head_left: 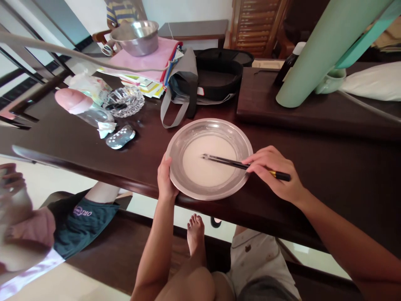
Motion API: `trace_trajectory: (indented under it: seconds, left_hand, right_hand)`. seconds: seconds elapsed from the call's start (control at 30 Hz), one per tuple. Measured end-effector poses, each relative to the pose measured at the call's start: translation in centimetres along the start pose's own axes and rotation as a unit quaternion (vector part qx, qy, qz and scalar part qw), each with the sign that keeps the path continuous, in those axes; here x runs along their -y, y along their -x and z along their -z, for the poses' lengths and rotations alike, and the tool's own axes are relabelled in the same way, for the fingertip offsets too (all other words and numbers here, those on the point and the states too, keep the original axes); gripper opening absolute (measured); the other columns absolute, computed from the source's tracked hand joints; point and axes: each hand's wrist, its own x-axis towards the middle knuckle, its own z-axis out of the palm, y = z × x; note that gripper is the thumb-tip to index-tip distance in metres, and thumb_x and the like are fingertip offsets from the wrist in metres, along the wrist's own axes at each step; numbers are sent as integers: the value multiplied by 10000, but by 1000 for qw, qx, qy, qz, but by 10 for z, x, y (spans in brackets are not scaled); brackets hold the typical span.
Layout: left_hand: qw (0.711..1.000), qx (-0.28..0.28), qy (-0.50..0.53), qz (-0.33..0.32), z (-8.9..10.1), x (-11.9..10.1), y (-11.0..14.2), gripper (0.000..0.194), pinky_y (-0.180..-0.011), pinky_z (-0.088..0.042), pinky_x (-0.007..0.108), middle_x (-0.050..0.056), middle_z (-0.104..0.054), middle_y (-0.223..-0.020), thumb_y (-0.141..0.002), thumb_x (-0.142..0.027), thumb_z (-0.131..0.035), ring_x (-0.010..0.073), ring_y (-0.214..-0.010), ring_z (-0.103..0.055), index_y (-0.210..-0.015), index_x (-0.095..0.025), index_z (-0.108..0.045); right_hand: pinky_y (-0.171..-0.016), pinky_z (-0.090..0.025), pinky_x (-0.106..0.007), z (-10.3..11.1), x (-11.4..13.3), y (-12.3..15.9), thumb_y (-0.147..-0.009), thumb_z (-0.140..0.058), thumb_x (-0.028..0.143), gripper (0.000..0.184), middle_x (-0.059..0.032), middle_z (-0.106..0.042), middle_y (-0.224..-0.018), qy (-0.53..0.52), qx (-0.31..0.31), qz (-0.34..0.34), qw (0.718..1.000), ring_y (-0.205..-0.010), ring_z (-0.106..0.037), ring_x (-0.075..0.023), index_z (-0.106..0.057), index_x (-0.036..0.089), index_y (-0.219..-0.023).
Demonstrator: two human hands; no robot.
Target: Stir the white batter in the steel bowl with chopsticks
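A wide metal basin point(209, 194) stands at the front edge of the dark wooden table, with a milky white liquid point(200, 171) covering its bottom. My left hand point(166, 177) grips the basin's left rim, thumb over the edge and fingers hidden beneath. In my right hand point(274, 171), at the basin's right side, is a pair of black chopsticks point(228, 161) with gold bands near their thick ends. Their tips dip into the liquid near the middle and look coated with white.
Behind the basin are a grey-and-black bag point(216, 79), a pink folder pile point(134, 62) and a steel bowl point(138, 37). A glass dish point(125, 102), a pink-capped bottle point(78, 102) and a remote-like device point(120, 137) lie left. A green cylinder point(322, 54) rises right. Another person point(81, 217) sits left.
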Motion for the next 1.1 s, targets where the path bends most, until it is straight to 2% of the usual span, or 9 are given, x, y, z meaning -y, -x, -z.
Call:
trace_trajectory:
  seconds: [0.13, 0.3, 0.37, 0.47, 0.63, 0.8, 0.97, 1.1]
  left_hand:
    - [1000, 4, -7, -1, 0, 0, 0, 403, -952, -531, 354, 63, -733, -1197, -858, -431, -628, 288, -1147, -658, -1186, -215, -722]
    - [1000, -2, 13, 2, -1, -1, 1, 361, -963, -528, 345, 50, -750, -1145, -852, -399, -644, 277, -1150, -658, -1154, -224, -737]
    - [1000, -2, 14, 4, -2, -1, 1, 357, -964, -528, 349, 52, -749, -1151, -850, -400, -647, 281, -1152, -658, -1147, -224, -739]
    - [1000, -2, 10, 5, -1, -1, 1, 365, -957, -532, 357, 60, -747, -1163, -843, -416, -655, 289, -1143, -663, -1137, -218, -742]
    - [1000, -7, 2, -3, -2, -2, 1, 376, -958, -532, 347, 57, -746, -1163, -840, -414, -651, 283, -1156, -656, -1151, -220, -738]
    - [1000, -4, -7, 4, -3, -2, 1, 407, -936, -540, 363, 68, -745, -1160, -827, -439, -655, 293, -1127, -667, -1157, -215, -733]
    - [1000, -3, -7, -6, -1, -1, 0, 404, -947, -532, 345, 61, -738, -1176, -838, -440, -653, 282, -1140, -662, -1170, -222, -727]
    - [1000, 3, -16, -1, -1, -1, 0, 422, -939, -537, 357, 67, -734, -1185, -840, -468, -644, 292, -1132, -664, -1173, -222, -724]
  right_hand:
    - [-733, -479, -368, 2, -1, 0, -948, -516, 119, 286, -9, -746, -804, -21, -62, -24, 998, -754, -644, -172, -676, 231, -738]
    - [-828, -488, -393, 0, -2, 0, -920, -582, 127, 184, -30, -770, -939, -3, 5, -4, 1000, -868, -665, -195, -703, 229, -826]
    - [-812, -484, -387, 1, -3, 0, -926, -576, 130, 193, -29, -764, -914, 7, -26, -10, 1000, -862, -663, -193, -706, 232, -826]
    - [-728, -478, -370, 2, -2, 1, -956, -512, 134, 293, -14, -740, -798, -18, -73, -30, 997, -752, -638, -174, -684, 236, -742]
    - [-815, -490, -389, 1, 0, 0, -922, -581, 146, 196, -22, -775, -913, -4, 5, -8, 1000, -845, -674, -194, -716, 240, -816]
    - [-724, -480, -369, 3, -1, 1, -958, -509, 154, 303, -9, -741, -783, -21, -74, -31, 997, -744, -637, -177, -690, 241, -733]
    - [-815, -487, -415, 0, -1, -1, -925, -577, 160, 197, -20, -776, -913, 10, -2, 3, 1000, -846, -669, -205, -714, 246, -814]
    - [-758, -488, -423, 2, -2, -1, -957, -524, 195, 277, -17, -756, -805, 14, -69, -22, 997, -761, -659, -206, -703, 257, -755]
